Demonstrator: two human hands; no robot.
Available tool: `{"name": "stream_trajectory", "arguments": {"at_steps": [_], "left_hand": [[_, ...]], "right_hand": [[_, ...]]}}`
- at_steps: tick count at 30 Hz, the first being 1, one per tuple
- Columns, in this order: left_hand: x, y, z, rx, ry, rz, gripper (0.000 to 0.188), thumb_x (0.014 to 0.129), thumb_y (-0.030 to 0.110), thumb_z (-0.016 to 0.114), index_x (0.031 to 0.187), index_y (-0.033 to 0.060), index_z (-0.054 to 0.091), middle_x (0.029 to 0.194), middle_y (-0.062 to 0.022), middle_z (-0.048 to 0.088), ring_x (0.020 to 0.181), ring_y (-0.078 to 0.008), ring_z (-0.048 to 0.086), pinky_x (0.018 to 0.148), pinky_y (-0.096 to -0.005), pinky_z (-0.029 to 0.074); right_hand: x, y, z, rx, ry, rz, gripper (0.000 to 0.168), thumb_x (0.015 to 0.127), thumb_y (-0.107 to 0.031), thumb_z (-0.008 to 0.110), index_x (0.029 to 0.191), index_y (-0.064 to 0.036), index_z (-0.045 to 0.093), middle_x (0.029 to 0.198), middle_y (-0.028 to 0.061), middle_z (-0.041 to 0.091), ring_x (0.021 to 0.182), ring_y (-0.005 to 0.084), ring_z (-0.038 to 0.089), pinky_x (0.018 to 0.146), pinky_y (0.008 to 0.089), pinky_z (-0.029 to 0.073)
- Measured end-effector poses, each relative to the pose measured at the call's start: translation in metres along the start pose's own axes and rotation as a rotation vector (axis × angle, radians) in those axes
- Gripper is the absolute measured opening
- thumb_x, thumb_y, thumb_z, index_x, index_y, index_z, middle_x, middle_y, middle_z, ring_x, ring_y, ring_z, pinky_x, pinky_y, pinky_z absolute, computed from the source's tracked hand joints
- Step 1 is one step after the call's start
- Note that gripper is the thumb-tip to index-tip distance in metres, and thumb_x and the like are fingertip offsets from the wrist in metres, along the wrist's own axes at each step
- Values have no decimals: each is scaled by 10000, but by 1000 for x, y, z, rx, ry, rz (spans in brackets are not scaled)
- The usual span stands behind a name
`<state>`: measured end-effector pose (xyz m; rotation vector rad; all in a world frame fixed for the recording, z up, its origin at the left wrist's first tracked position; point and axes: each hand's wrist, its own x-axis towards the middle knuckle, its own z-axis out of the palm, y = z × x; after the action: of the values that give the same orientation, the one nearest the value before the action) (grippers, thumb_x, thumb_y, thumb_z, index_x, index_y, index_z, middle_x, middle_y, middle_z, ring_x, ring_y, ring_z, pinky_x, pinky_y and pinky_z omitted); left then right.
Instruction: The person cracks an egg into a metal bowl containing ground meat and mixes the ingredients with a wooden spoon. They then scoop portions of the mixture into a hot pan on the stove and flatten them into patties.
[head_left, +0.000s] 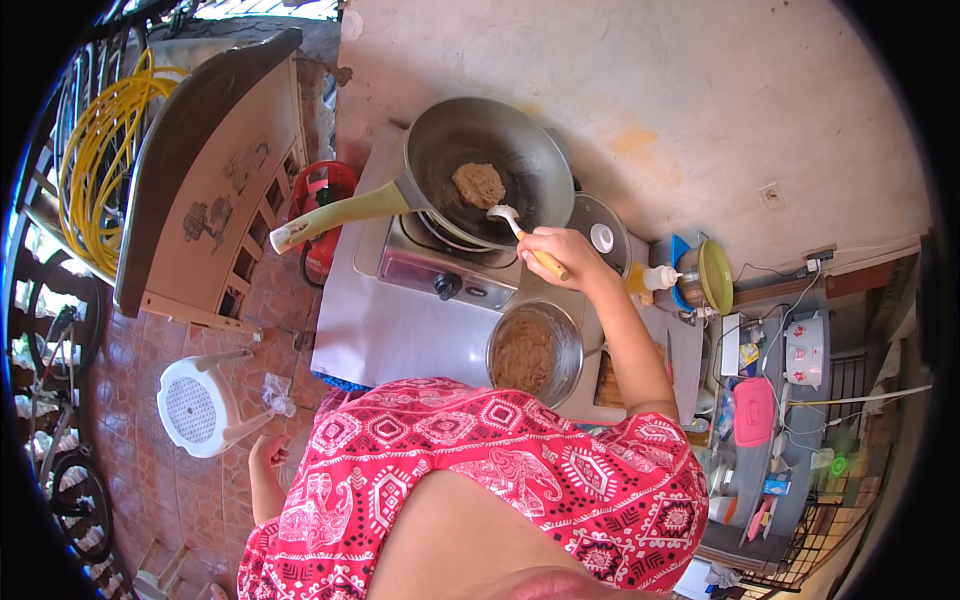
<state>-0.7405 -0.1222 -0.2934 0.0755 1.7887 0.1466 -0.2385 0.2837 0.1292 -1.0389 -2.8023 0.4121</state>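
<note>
My right hand (559, 255) grips the yellowish handle of a spoon (509, 214). The spoon's whitish head is over the inside of a deep grey wok (442, 139), close beside a rough lump of brown batter (478, 185). The wok sits on a tabletop gas stove (450, 281), its green handle pointing left. Nearer my body, a stainless steel bowl (576, 352) contains more of the brown mixture (525, 349). My left hand (268, 452) hangs low at my side, away from the table, fingers loosely curled and nothing visible in them.
A lid (611, 217) with a white knob leans right of the wok. Beyond are a white squeeze bottle (660, 277), a green-rimmed pot (716, 276) and a knife (670, 360). A red gas cylinder (322, 247) and white stool (196, 409) stand left on the tiled floor.
</note>
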Motion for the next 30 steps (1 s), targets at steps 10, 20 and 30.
{"name": "stream_trajectory", "arguments": {"at_steps": [10, 20, 30], "left_hand": [[0, -6, 1, -11, 4, 1, 264, 871, 282, 607, 815, 25, 592, 615, -95, 605, 452, -136, 526, 415, -293, 493], [12, -6, 1, 6, 13, -44, 255, 873, 262, 591, 805, 16, 590, 598, -86, 587, 461, -145, 535, 424, -299, 499], [-1, -5, 3, -28, -17, -16, 233, 865, 257, 596, 838, 26, 599, 611, -90, 597, 474, -143, 558, 425, -298, 496]], "right_hand": [[6, -2, -13, -42, 42, 20, 50, 813, -144, 615, 834, -100, 623, 753, 83, 604, 709, 285, 606, 628, 385, 485], [13, 16, -13, -20, 64, 11, 68, 822, -161, 610, 841, -98, 625, 761, 88, 608, 713, 284, 607, 627, 378, 481], [15, 26, -6, 32, 47, 8, 74, 824, -160, 601, 845, -94, 627, 789, 85, 623, 730, 286, 615, 650, 370, 488]]}}
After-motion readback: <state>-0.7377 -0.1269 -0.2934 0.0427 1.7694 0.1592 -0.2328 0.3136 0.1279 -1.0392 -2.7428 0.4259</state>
